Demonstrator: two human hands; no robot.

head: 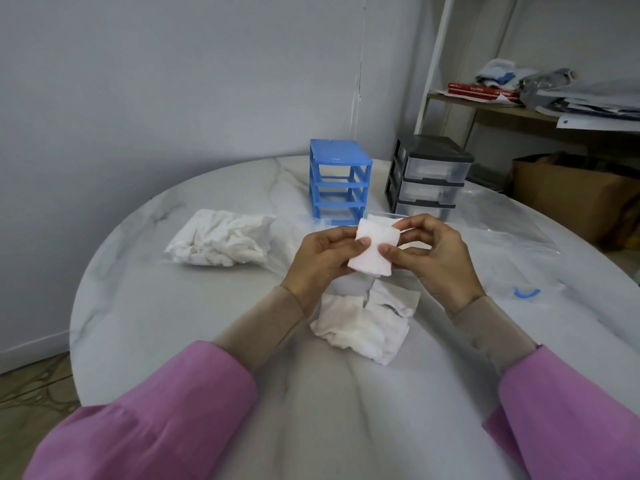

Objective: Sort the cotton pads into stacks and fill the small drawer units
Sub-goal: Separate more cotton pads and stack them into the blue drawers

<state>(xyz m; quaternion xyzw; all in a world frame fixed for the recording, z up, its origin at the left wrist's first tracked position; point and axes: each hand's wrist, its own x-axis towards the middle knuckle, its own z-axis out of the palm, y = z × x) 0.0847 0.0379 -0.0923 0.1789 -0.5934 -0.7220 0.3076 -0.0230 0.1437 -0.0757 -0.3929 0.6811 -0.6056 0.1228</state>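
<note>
Both the left hand (323, 258) and right hand (434, 258) pinch one cotton pad (374, 251) above the counter (173, 323). Beyond them stand the drawerless blue frame (339, 181) and grey drawer unit (427, 174), whose drawers hold white pads; loose pads (360, 327) lie beneath the hands.

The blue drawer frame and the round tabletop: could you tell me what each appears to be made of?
The blue drawer frame looks like moulded plastic: uniform colour, thin ribs, a smooth satin sheen. The round tabletop looks like polished marble or a marble-effect laminate: white with grey veins and soft reflections; which of the two cannot be told from the picture.
</note>
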